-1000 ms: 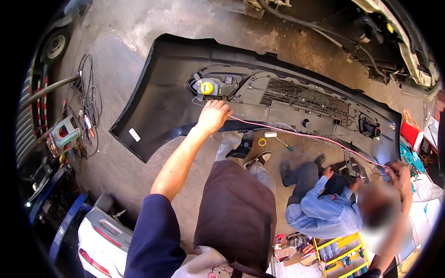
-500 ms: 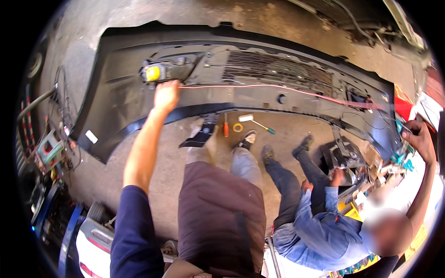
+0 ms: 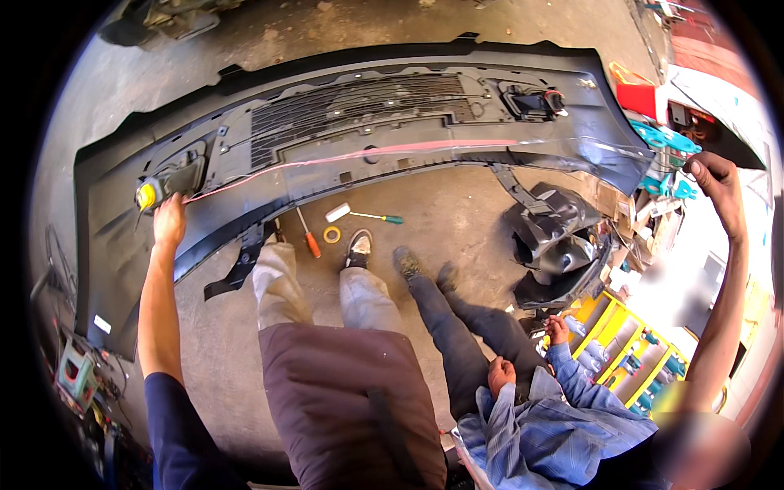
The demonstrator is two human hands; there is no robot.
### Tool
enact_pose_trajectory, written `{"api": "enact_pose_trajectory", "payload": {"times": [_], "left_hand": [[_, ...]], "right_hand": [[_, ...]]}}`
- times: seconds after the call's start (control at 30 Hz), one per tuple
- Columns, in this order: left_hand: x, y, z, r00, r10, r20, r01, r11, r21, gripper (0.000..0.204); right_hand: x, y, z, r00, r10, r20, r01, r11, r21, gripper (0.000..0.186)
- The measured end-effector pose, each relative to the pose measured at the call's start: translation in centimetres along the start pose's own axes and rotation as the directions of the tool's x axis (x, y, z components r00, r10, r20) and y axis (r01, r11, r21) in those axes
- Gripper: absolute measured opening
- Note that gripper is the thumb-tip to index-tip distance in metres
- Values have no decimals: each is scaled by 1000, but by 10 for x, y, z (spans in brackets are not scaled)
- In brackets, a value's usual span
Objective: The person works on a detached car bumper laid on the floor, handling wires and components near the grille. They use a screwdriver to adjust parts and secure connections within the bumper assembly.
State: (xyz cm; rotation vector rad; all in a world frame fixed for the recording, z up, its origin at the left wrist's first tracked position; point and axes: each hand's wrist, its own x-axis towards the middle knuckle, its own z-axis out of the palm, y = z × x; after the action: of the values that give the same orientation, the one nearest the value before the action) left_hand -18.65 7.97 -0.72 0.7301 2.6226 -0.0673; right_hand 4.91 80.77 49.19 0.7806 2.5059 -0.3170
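A large black car bumper cover (image 3: 245, 192) lies with its inner side up on the floor in front of me. A thin red wire (image 3: 327, 162) stretches across it. My left hand (image 3: 170, 220) is closed on the wire's left end, beside a lamp unit with a yellow cap (image 3: 147, 196). Out past the bumper's right end, my right hand (image 3: 720, 184) is raised with its fingers pinched together. The wire runs toward that hand, blurring and thinning on the way. A second lamp unit (image 3: 531, 102) sits in the bumper's right part.
An orange-handled screwdriver (image 3: 313, 244), a yellow tape roll (image 3: 331, 234) and a white-headed tool with a green grip (image 3: 394, 219) lie near my feet. Beside me on the right sits a co-worker in a blue shirt (image 3: 523, 437). Black plastic parts (image 3: 551, 237) and a yellow rack (image 3: 625, 335) stand beyond.
My view has swung right, so the bumper sits further left in it. The wire remains stretched between my hands. More of the yellow rack shows, and the co-worker's hands have moved apart.
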Motion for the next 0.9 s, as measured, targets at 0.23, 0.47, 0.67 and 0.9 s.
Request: {"api": "enact_pose_trajectory", "payload": {"times": [0.23,0.47,0.67,0.9], "left_hand": [[7,-1,2,999,-29,-45,31,999,40,20],[9,40,-4,1000,8,-14,-5,982,191,21],[-4,70,15,995,78,64,-94,946,312,16],[6,111,19,975,103,195,-115,992,52,24]], "right_hand": [[24,17,37,796,-560,-229,265,663,-700,23],[109,97,231,974,-118,-194,-50,722,-690,15],[112,-117,441,831,-554,-41,522,803,-287,17],[28,-227,472,634,-757,-158,770,599,219,15]]}}
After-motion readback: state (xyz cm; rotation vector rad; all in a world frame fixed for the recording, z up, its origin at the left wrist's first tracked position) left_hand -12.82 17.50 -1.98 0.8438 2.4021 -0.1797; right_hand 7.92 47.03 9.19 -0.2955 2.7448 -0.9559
